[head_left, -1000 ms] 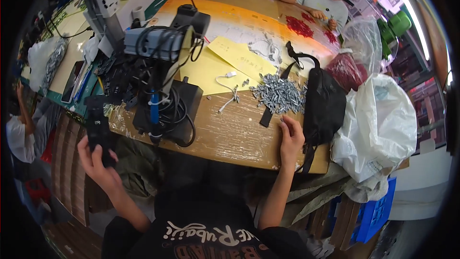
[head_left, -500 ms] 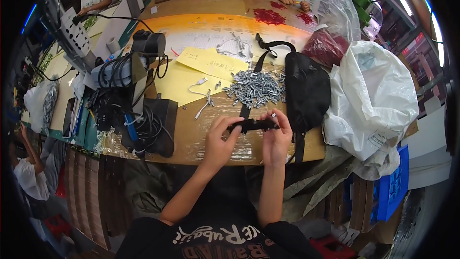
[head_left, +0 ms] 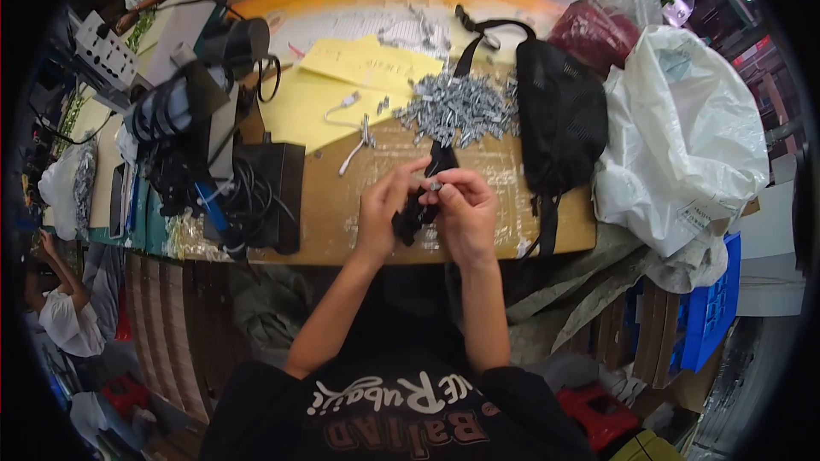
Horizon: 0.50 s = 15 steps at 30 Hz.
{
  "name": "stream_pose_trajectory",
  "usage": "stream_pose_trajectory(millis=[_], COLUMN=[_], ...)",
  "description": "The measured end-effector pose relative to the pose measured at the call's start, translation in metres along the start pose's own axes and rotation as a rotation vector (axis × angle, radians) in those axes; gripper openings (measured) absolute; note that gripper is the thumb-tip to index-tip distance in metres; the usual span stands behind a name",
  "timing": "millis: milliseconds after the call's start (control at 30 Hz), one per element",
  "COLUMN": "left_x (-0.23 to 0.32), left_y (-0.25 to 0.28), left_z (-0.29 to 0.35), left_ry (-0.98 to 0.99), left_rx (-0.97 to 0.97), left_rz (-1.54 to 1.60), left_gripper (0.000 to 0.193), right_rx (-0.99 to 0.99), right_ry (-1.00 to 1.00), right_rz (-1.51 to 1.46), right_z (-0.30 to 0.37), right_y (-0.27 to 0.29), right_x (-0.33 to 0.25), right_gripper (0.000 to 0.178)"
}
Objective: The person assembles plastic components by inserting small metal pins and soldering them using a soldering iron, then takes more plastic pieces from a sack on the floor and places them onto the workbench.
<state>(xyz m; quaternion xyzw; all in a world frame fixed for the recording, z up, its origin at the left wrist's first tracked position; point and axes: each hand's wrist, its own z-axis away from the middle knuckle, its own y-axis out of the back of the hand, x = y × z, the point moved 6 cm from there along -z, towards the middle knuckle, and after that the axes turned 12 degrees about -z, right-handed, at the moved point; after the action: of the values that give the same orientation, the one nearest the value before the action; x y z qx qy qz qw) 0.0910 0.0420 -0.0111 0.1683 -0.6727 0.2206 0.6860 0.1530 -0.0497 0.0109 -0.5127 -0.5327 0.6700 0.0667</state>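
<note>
My right hand is closed, its thumb and fingers pinching a small grey metal-looking piece. Close beside it, my left hand is closed at the black strap, its fingertips near the same small piece. Part of the strap hangs between my palms, and the fingers hide exactly how it is gripped. Just beyond my hands lies a heap of small grey metal pieces. A black mesh-sided bag with straps lies to the right of the heap.
Yellow paper sheets and a short white cable lie left of the heap. Black cables and equipment crowd the table's left side. A white plastic bag stands at right, near dark red material in clear plastic. Other people sit around.
My view has tilted downward. The black strap, held level between both hands before, now hangs downward. My hands have come together, and a small grey piece now shows at my right fingertips.
</note>
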Motion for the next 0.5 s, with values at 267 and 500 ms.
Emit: stream_pose_trajectory(millis=[267,500], left_x=[0.012,0.012], left_y=[-0.014,-0.004], left_z=[0.016,0.017], left_ry=[0.006,-0.022], left_rx=[-0.282,-0.157], left_rz=[0.363,0.377], left_gripper=[0.046,0.037], right_rx=[-0.12,-0.003], right_ry=[0.178,0.231], right_rz=[0.336,0.505], right_z=[0.005,0.002], right_y=[-0.01,0.018], right_x=[-0.035,-0.052], right_gripper=[0.013,0.013])
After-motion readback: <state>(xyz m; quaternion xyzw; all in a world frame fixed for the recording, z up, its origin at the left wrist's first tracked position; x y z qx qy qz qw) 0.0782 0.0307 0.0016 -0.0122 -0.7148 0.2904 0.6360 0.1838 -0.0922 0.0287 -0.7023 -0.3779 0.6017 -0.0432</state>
